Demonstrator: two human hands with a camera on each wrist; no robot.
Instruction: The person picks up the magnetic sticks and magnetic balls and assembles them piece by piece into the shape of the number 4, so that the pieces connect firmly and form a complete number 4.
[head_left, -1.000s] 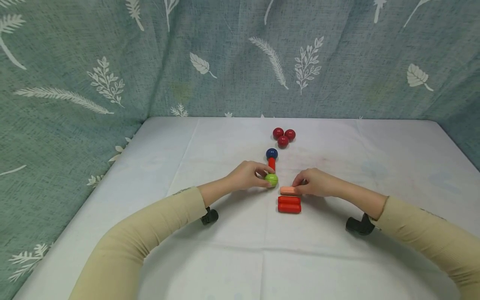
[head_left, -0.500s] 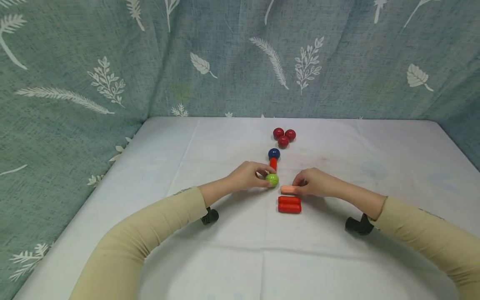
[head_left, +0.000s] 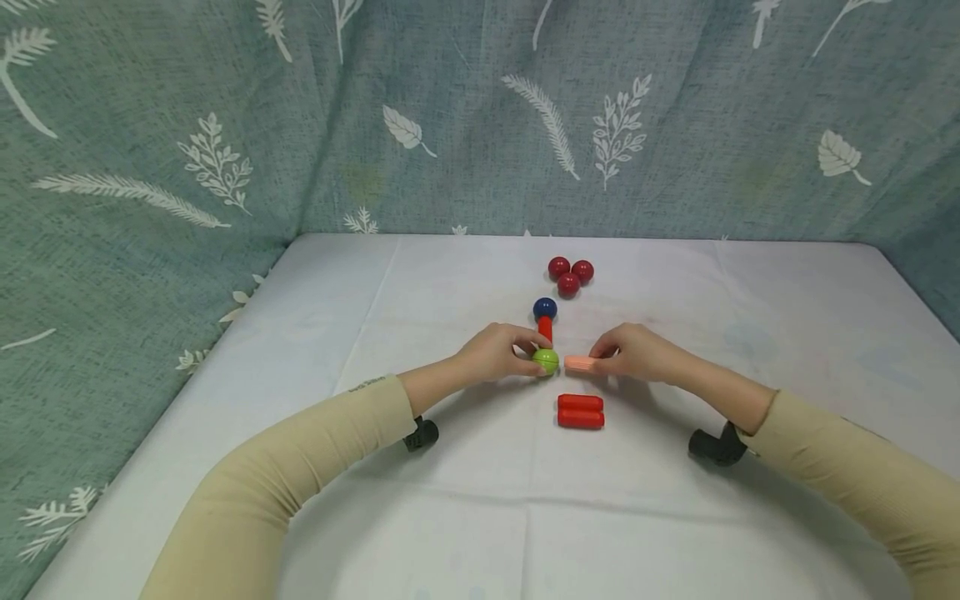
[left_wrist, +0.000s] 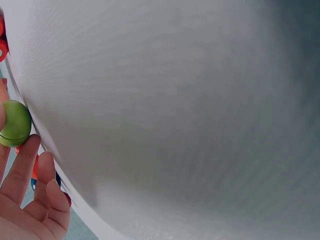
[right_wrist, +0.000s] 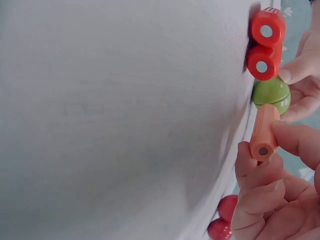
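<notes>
Two grips clamped: left hand (head_left: 498, 352) on green ball (head_left: 547, 362) at the near end of red rod (head_left: 545, 330), right hand (head_left: 641, 353) on orange rod (head_left: 578, 363) just beside it; a crooked push could likely swing the red rod askew.

Glossy green ball (head_left: 547, 361); peach rod (right_wrist: 265, 129), probably plastic; 3 shiny red balls (head_left: 568, 286); cloth backdrop (head_left: 480, 183).

The left hand (left_wrist: 35, 205) is gripping a green ball (left_wrist: 16, 124) at the left edge, red cylinders (left_wrist: 4, 47) are peeking in above it, and pale cloth (left_wrist: 165, 110) is filling the middle!
</notes>
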